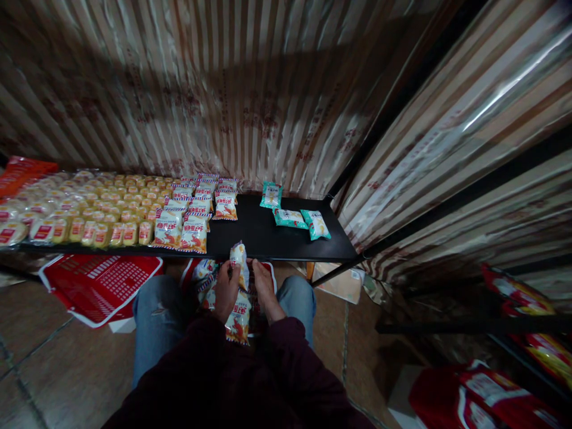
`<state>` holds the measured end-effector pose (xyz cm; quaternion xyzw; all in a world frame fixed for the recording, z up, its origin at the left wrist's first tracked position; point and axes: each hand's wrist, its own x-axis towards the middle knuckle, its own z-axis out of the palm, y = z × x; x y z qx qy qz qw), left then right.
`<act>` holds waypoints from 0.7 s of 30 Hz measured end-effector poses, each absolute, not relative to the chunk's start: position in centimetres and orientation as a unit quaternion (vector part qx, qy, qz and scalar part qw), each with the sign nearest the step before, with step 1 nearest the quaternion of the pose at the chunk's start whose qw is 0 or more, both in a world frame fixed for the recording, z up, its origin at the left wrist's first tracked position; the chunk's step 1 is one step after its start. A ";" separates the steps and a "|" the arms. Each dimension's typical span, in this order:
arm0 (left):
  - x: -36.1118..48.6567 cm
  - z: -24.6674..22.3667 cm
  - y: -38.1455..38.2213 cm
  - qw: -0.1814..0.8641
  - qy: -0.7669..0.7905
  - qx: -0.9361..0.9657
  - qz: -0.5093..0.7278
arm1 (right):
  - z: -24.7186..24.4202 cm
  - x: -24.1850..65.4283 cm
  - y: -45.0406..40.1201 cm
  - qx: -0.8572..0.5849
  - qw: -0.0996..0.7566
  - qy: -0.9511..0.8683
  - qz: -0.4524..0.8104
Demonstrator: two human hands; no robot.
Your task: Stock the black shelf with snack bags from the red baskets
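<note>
Between my hands a white and orange snack bag point(242, 269) stands on end at the shelf's front edge. My left hand point(227, 290) is closed around its left side. My right hand point(265, 291) is at its right edge, fingers together against it; the far fingertips are hidden. Below, between my knees, more snack bags point(238, 316) lie in a red basket point(268, 271), partly covered by my hands. On the black shelf point(241, 229), matching shrimp-picture bags point(193, 231) stand in rows to the left of my hands.
Left along the shelf are many small wrapped cakes point(102, 223) and an orange packet point(22, 173). Three green and white packets point(290, 218) lie to the right. A red basket point(107, 286) sits beneath the shelf. Black metal bars point(402, 229) and red packages point(473, 393) are at right.
</note>
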<state>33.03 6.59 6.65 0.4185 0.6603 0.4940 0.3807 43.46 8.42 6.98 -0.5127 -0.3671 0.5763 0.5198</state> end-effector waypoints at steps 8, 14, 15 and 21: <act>32.6 6.7 6.9 0.459 0.633 0.364 0.507 | 6.8 42.7 8.2 -0.529 0.514 -0.409 0.537; 32.3 6.9 6.9 0.469 0.632 0.343 0.513 | 6.3 42.4 8.1 -0.537 0.512 -0.406 0.533; 32.2 6.9 6.9 0.476 0.631 0.338 0.512 | 6.2 42.4 8.1 -0.538 0.507 -0.406 0.538; 31.8 7.3 6.6 0.523 0.607 0.288 0.525 | 5.1 42.6 8.2 -0.545 0.491 -0.428 0.528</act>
